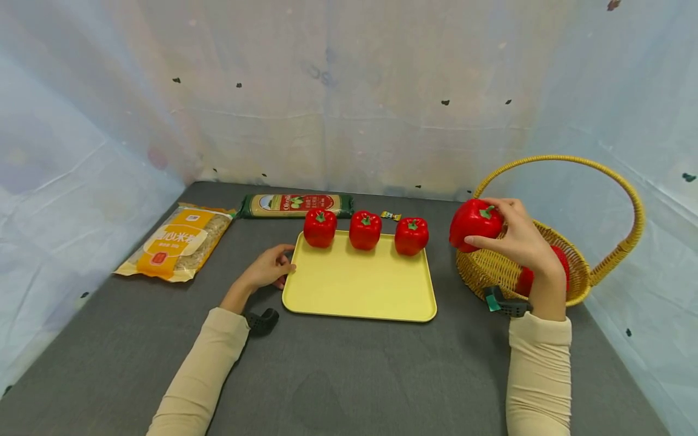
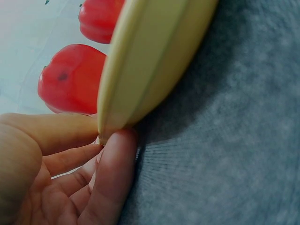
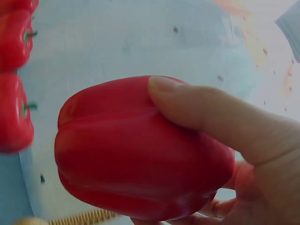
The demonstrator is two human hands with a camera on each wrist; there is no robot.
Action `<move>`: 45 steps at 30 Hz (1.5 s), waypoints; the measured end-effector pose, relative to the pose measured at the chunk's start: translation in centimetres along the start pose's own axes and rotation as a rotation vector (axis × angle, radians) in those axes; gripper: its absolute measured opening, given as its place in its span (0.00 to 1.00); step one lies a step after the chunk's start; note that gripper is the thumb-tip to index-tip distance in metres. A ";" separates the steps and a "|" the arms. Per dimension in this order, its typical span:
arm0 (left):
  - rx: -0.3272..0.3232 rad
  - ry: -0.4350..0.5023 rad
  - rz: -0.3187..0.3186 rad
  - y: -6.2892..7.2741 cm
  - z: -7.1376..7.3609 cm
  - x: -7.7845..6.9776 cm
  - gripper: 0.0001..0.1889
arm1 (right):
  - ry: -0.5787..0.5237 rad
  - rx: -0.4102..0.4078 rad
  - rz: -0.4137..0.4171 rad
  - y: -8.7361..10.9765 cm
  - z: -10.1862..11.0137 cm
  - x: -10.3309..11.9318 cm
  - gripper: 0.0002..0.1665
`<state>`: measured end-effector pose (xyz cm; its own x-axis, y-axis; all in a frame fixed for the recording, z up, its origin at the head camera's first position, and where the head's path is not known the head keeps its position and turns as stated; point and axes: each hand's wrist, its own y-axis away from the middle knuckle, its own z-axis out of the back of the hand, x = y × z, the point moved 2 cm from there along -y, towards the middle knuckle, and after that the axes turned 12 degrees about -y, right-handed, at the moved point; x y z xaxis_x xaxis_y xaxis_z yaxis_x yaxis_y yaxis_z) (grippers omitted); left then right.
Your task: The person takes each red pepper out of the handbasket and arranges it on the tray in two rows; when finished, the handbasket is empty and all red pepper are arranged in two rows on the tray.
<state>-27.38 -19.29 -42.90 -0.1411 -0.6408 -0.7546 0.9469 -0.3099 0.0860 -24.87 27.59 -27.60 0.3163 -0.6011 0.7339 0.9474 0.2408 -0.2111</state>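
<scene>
My right hand (image 1: 520, 239) grips a red bell pepper (image 1: 475, 225) above the near left rim of a wicker basket (image 1: 582, 289). In the right wrist view the thumb lies along one side of the pepper (image 3: 140, 150) and the fingers curl beneath it. Another red pepper (image 1: 558, 266) lies inside the basket, partly hidden by my forearm. At the left edge of a yellow tray (image 1: 360, 290), my left hand (image 1: 269, 266) pinches the rim between thumb and finger. Three red peppers stand in a row along the tray's far edge, the middle one (image 1: 365, 230) among them.
A bag of grain (image 1: 177, 242) lies at the left of the dark table (image 1: 349, 375). Behind the tray is a long green and red packet (image 1: 297, 204). One small yellow packet (image 1: 391, 215) sits between two peppers. The basket's tall handle (image 1: 567, 158) arches up at the right.
</scene>
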 end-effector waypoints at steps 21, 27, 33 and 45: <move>-0.005 -0.011 0.015 -0.2 0.2 -0.1 0.28 | -0.176 0.079 0.211 -4.4 -10.6 4.8 0.46; 0.000 -0.008 0.029 -0.2 0.1 -0.1 0.28 | -0.211 0.069 0.228 -5.3 -14.1 5.7 0.48; 0.005 0.001 0.032 -0.2 0.0 0.0 0.28 | -0.219 0.082 0.228 -5.7 -17.5 6.7 0.49; -0.004 -0.003 0.040 -0.4 -0.1 0.3 0.28 | -0.093 0.193 0.238 -6.0 -23.4 6.5 0.47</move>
<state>-27.75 -19.28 -43.20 -0.1043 -0.6546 -0.7487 0.9529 -0.2814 0.1132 -27.37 4.37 -36.68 0.5140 -0.4405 0.7360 0.8173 0.5120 -0.2644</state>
